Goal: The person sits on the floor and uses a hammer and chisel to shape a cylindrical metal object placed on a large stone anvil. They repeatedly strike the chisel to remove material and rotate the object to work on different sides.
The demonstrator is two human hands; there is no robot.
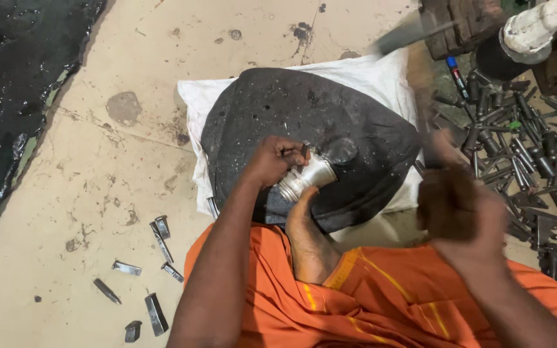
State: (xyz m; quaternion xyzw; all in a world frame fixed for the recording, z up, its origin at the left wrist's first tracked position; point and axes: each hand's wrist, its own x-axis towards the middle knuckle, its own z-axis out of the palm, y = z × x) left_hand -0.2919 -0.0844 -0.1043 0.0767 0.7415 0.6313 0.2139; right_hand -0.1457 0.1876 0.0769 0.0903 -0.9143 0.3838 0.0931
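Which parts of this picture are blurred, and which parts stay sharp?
Head view: the right hand and the hammer it swings are smeared by motion; the left hand, its punch and the silver vessel are sharp, under soft, even light.

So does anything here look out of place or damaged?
Nothing looks broken. Metal punches lie scattered loose on the stained floor by the left arm. The right hand and hammer are blurred. A foot braces the silver piece.
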